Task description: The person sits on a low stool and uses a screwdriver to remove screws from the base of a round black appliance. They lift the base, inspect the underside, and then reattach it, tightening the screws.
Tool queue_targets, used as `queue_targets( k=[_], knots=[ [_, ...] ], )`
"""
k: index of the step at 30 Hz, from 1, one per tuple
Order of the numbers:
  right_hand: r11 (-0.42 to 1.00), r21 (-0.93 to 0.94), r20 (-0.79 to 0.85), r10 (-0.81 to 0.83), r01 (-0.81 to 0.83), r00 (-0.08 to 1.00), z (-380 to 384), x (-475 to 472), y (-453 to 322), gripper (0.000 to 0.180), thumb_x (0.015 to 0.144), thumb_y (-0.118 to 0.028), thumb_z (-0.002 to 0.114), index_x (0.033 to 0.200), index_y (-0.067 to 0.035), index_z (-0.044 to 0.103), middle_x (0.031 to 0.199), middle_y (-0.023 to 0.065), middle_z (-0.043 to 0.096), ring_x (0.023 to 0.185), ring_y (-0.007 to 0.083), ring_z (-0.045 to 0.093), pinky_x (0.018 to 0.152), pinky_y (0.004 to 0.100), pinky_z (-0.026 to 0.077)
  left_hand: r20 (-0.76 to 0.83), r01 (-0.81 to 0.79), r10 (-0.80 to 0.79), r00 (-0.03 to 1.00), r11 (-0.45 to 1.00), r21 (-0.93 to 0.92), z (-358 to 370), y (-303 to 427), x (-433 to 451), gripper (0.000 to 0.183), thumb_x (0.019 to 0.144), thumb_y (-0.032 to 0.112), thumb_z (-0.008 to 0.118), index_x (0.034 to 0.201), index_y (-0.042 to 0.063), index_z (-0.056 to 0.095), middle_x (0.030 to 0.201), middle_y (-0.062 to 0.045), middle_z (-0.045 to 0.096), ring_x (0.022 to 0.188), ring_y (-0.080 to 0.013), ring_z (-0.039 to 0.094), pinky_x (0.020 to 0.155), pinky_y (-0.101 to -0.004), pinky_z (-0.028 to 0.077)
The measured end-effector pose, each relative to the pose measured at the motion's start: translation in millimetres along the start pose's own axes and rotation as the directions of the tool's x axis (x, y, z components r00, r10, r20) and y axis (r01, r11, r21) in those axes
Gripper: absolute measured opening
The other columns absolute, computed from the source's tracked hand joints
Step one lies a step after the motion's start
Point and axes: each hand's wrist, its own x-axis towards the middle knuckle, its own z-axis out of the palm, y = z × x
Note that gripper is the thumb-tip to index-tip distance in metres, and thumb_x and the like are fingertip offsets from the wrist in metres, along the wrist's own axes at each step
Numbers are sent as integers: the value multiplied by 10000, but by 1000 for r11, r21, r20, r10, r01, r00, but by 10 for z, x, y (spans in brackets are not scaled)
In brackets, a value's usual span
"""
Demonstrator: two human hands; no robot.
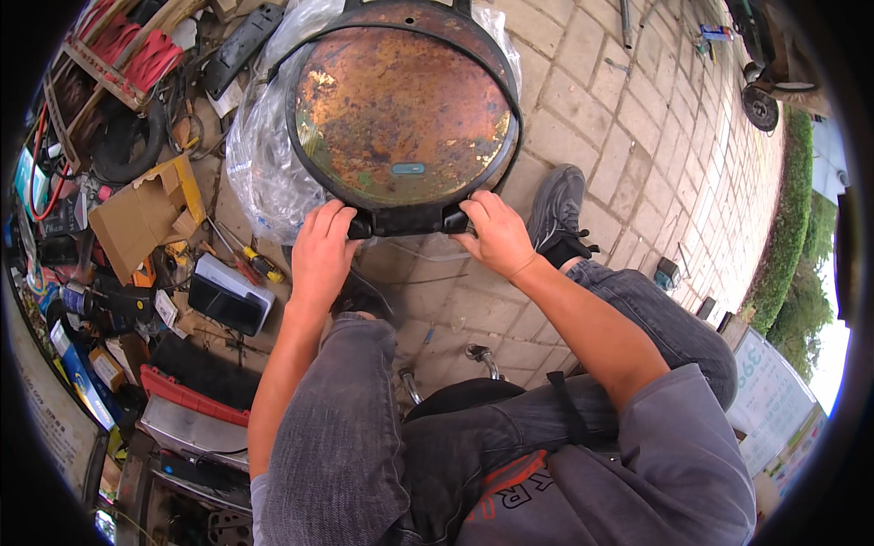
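Before me lies a round appliance (403,116) with a rust-stained, mottled face, a black rim and a small blue oval mark near its lower edge. It rests on clear plastic sheeting (259,164). My left hand (321,242) grips the black hinge-like block on the left of the near edge. My right hand (497,232) holds the matching block on the right, thumb below and fingers on top. Between my hands runs a thick black bar (408,220). A black cable (517,136) curves over the upper face and down its right side.
Screwdrivers (261,265), an opened cardboard box (147,215), a grey-and-black device (231,295) and a red-edged toolbox part (194,396) crowd the left. A wooden crate (102,72) stands upper left. Brick paving (635,130) extends right, with a wheel (760,108) farther off.
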Motion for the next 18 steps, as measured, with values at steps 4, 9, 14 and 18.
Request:
queue_targets(
  k=[4, 9, 14, 18],
  knots=[
    [999, 5, -6, -49, 50, 999, -41, 40, 33, 519, 634, -200, 858, 1056, -53, 594, 1023, 115, 562, 927, 329, 602, 771, 398, 526, 10, -12, 11, 1000, 1000, 11, -57, 40, 39, 494, 633, 19, 792, 1094, 39, 616, 1152, -120, 602, 1104, -342, 561, 925, -414, 481],
    [999, 27, 43, -22, 21, 999, -98, 63, 43, 497, 646, -208, 848, 1041, -61, 585, 1009, 109, 551, 918, 326, 601, 756, 402, 526, 2, -19, 19, 1000, 1000, 13, -65, 68, 53, 484, 625, 17, 791, 1078, 37, 619, 1137, -121, 609, 1091, -344, 568, 921, -412, 483],
    [998, 41, 115, -49, 45, 992, -336, 151, -14, 457, 669, -219, 828, 1009, -65, 563, 1011, 107, 541, 958, 322, 591, 769, 415, 521, 27, -14, 14, 1000, 1000, -7, -251, 174, 121, 485, 629, 17, 798, 1080, 41, 623, 1156, -123, 589, 1103, -347, 555, 911, -419, 481],
    [998, 33, 150, -55, 50, 987, -766, 365, -146, 519, 652, -220, 865, 1047, -35, 584, 981, 138, 570, 896, 356, 607, 750, 403, 515, 61, 13, -12, 998, 1000, -24, -668, 349, 331, 498, 632, 28, 814, 1092, 58, 627, 1164, -119, 553, 1120, -345, 520, 918, -418, 467]
  ],
)
